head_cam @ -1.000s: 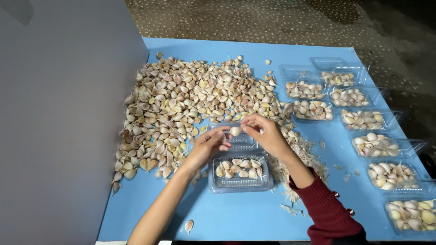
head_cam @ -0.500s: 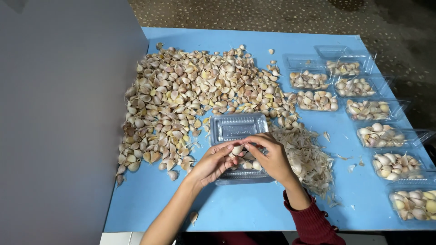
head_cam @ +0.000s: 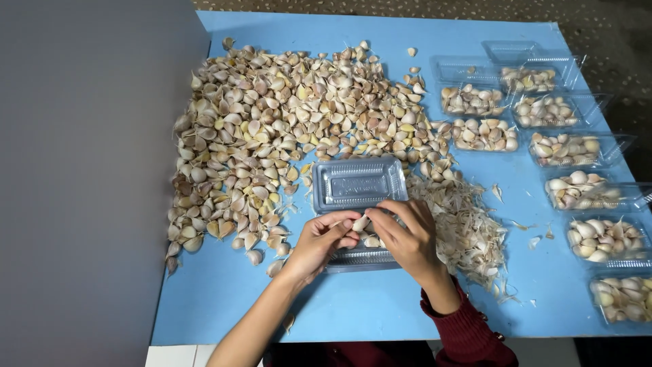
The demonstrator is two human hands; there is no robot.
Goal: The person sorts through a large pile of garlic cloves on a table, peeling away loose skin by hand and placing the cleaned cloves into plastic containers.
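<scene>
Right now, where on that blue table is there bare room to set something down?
Bare blue table lies along the near edge left of the left hand, and beyond the garlic pile. The filled trays and the peel heap crowd the right.

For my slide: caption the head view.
Both hands hold a garlic clove over an open clear tray.

Cream and pale purple garlic cloves [head_cam: 285,129] are spreading across a bright blue table [head_cam: 380,306], while straw-coloured papery skins [head_cam: 465,228] are lying beside a clear ribbed plastic tray [head_cam: 356,183]. A dark red sleeve [head_cam: 465,326] is showing against a grey wall [head_cam: 81,170].
</scene>
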